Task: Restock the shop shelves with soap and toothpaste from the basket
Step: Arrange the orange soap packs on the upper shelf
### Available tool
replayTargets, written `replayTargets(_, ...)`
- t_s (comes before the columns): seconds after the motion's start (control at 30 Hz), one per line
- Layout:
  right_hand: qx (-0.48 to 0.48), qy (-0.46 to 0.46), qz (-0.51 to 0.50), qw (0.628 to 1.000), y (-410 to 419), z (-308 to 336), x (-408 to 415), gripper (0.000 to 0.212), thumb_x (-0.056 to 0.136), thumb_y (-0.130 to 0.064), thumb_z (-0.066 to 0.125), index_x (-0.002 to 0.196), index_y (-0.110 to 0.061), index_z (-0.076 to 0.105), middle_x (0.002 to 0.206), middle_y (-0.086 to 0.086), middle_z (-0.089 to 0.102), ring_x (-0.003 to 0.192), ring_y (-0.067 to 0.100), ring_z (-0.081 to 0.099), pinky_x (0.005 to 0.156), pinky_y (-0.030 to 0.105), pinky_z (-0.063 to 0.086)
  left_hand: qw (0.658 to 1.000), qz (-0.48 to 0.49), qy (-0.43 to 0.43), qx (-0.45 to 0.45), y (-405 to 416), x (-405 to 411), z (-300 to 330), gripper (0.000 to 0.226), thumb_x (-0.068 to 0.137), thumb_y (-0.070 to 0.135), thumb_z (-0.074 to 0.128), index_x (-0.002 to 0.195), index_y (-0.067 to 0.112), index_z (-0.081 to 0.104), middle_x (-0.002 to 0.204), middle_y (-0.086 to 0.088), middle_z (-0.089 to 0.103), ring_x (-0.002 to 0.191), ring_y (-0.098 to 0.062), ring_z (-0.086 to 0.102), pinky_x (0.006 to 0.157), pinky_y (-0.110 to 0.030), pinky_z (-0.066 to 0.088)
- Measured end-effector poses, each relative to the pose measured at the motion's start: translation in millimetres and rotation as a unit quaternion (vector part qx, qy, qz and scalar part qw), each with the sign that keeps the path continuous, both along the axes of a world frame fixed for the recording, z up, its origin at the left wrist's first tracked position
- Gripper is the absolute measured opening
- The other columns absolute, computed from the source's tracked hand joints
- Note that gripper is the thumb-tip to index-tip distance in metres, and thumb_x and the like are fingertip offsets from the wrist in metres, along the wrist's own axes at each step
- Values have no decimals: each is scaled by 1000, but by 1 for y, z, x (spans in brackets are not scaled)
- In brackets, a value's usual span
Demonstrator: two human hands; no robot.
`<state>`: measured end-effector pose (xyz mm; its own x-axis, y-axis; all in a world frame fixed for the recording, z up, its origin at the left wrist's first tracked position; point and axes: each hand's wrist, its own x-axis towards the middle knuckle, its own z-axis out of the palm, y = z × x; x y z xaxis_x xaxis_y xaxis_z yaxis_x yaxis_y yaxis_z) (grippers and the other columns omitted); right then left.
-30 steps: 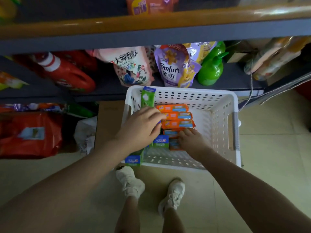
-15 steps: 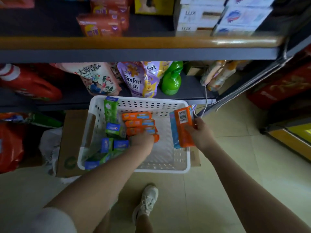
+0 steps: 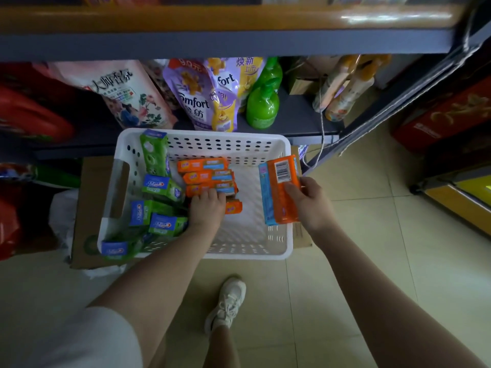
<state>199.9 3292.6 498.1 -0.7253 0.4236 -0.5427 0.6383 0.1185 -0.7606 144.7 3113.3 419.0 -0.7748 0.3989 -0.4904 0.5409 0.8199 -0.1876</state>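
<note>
The white basket (image 3: 288,208) holds green toothpaste boxes (image 3: 162,185) on its left and orange soap bars (image 3: 210,176) in the middle. The right hand (image 3: 309,201) grips a soap pack (image 3: 280,189), as before; the left hand (image 3: 208,208) has closed on a bar.

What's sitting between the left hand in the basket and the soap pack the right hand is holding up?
In the head view, only bare white basket floor lies between the left hand and the soap pack held by the right hand.
</note>
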Motion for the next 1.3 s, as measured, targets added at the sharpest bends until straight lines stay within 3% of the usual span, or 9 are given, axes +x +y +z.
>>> replayTargets(0.17,-1,13,-16,1000,-4,9,1,11,94,-31,49,101,-22,49,96,0,61,99,26,63,92,44,52,1000,-19,-8,-6,0,-5,1,32,92,14,44,124,8,47,128,-13,49,117,-31,48,94,-41,41)
replayTargets(0.37,-13,37,-19,999,-19,43,-20,14,94,-28,49,103,-18,49,86,-5,58,90,19,61,86,39,53,994,-24,-43,93,0,-9,70,42,90,16,49,130,12,38,126,-13,56,113,-34,55,91,-41,41)
replayTargets(0.47,-124,61,-71,988,-28,73,-37,11,95,-21,49,99,-12,55,85,4,60,77,18,59,77,39,52,989,24,-47,141,-13,-22,128,46,90,25,51,133,18,38,128,-11,54,110,-34,56,84,-40,48)
replayTargets(0.6,-318,100,-122,935,-46,120,-61,13,93,-20,48,100,-17,59,86,4,71,73,17,68,72,40,56,977,77,-49,191,-63,-51,195,46,89,33,52,131,18,39,126,-11,54,109,-34,56,81,-40,49)
replayTargets(0.8,-533,99,-85,836,-105,162,-104,53,90,-52,37,101,-15,72,105,15,72,94,32,69,75,54,56,972,74,76,212,-161,-95,268,45,89,33,54,131,20,42,124,-9,55,103,-34,60,75,-40,50)
replayTargets(0.93,-603,106,-71,787,-161,175,-139,72,59,-39,69,124,-11,58,131,18,57,108,35,61,78,50,54,934,80,171,302,-202,-142,298,46,88,31,58,132,20,47,124,-13,57,104,-37,59,78,-42,50)
replayTargets(1.07,-575,127,-62,806,-198,185,-176,46,70,-33,60,109,-11,62,115,15,65,102,32,60,90,50,43,908,40,209,361,-216,-198,305,44,86,23,62,128,16,52,120,-16,60,103,-39,59,82,-47,51)
replayTargets(1.17,-515,177,-24,838,-200,184,-201,54,74,-32,55,126,-20,52,113,10,66,101,29,61,85,55,49,912,34,195,358,-221,-233,287,44,85,20,63,128,14,52,121,-17,60,105,-39,58,84,-46,50)
replayTargets(1.3,-174,225,61,957,-202,187,-223,66,80,-17,69,139,-19,40,114,1,61,91,13,62,70,26,53,924,73,159,341,-221,-260,262,46,87,19,61,130,14,47,126,-17,57,113,-36,54,87,-42,47)
